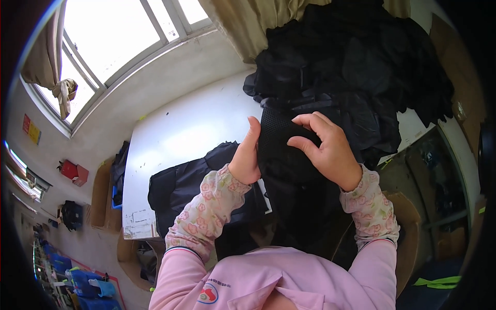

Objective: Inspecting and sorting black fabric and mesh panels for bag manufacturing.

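Note:
A length of black fabric with a mesh panel (276, 124) lies between my hands and hangs down toward my lap. My left hand (247, 157) is at its left edge, thumb pointing up and clear of the cloth. The other fingers of that hand are hidden behind the fabric, so any grip there does not show. Over the right side of the mesh, my right hand (330, 150) is open, its thumb and bent fingers apart with a gap between their tips. Left of my left hand, a flat stack of black fabric pieces (181, 181) rests on the white table (155, 139).
A large heap of black fabric (351, 62) covers the far right of the table. Beige curtains (232, 26) hang by the window (113, 36) behind. Cardboard boxes (101, 196) stand at the left, and a bright green strip (438, 282) lies low at the right.

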`<state>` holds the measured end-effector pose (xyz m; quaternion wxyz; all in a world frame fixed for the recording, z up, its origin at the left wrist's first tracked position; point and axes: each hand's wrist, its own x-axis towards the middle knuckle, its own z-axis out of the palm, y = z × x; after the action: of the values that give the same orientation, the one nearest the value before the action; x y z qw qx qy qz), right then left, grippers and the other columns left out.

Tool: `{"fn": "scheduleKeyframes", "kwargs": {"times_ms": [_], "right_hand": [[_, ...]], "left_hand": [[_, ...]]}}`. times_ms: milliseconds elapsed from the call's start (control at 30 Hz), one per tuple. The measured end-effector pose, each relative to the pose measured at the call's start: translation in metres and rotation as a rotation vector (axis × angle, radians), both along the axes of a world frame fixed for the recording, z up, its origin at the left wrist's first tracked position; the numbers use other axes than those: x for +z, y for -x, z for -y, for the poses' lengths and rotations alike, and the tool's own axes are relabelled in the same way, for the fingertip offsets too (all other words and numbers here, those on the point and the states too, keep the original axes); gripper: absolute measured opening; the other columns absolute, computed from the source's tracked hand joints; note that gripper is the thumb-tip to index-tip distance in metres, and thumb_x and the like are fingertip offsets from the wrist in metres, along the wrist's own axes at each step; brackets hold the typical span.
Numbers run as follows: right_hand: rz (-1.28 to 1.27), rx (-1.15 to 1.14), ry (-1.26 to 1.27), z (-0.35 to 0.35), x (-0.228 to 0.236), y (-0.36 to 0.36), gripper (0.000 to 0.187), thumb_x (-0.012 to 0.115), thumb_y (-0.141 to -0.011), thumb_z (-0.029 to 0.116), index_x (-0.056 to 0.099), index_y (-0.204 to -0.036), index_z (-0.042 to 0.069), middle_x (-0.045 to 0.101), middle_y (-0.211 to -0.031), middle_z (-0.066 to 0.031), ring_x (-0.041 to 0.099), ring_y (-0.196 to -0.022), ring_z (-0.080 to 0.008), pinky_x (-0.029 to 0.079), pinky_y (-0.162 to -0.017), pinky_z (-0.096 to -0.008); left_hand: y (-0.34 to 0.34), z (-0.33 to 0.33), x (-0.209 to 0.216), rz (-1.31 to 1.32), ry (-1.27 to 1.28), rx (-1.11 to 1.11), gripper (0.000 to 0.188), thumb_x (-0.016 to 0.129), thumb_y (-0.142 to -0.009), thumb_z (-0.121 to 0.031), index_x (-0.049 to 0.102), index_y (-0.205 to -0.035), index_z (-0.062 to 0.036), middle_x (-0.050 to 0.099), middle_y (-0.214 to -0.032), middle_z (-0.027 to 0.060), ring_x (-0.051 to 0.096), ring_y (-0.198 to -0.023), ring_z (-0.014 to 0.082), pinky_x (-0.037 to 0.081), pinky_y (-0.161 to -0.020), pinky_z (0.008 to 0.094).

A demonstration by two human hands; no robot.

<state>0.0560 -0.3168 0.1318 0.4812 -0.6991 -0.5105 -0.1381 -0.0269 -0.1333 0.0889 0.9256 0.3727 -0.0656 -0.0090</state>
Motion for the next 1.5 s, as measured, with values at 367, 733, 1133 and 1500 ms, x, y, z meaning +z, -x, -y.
{"fn": "scheduleKeyframes", "kwargs": {"times_ms": [367,733,1133,1500], "right_hand": [[-0.124,0.190,0.267,0.038,0.002,-0.024,0.020,0.070,-0.081,0.011,0.064,-0.094,-0.002,0.063,-0.084,-0.0158,0.062,-0.072,-0.0307,0.048,-0.066,-0.0338],[0.102,0.032,0.252,0.051,0.028,-0.012,0.014,0.070,-0.079,0.008,0.064,-0.089,0.000,0.064,-0.080,-0.0136,0.061,-0.064,-0.0316,0.047,-0.057,-0.0341],[-0.348,0.033,-0.273,0.072,0.087,-0.099,0.024,0.059,-0.096,0.017,0.065,-0.112,0.001,0.066,-0.100,0.0026,0.060,-0.092,-0.0043,0.044,-0.083,-0.0177],[-0.638,0.235,-0.457,0.031,0.062,-0.061,0.016,0.062,-0.095,0.019,0.065,-0.095,0.003,0.063,-0.085,0.0068,0.054,-0.075,-0.0012,0.043,-0.067,-0.0193]], "left_hand": [[0.011,-0.037,0.016,0.118,-0.274,0.150,0.037,0.051,-0.100,-0.030,0.057,-0.119,0.0020,0.063,-0.119,0.0111,0.061,-0.105,0.0160,0.049,-0.090,0.0313],[-0.003,-0.081,0.001,-0.269,-0.492,0.435,0.040,0.049,-0.100,-0.039,0.056,-0.074,-0.0099,0.057,-0.064,0.0022,0.055,-0.056,0.0118,0.052,-0.065,0.0268],[0.087,-0.008,-0.130,-0.042,-0.429,-0.130,0.100,0.065,-0.080,-0.063,0.017,-0.152,-0.0134,0.041,-0.141,0.0142,0.048,-0.125,0.0288,0.038,-0.104,0.0412],[0.013,0.071,-0.121,-0.190,0.090,0.171,0.039,0.049,-0.100,-0.033,0.053,-0.129,-0.0073,0.059,-0.129,0.0079,0.053,-0.123,0.0243,0.037,-0.109,0.0449]]}}
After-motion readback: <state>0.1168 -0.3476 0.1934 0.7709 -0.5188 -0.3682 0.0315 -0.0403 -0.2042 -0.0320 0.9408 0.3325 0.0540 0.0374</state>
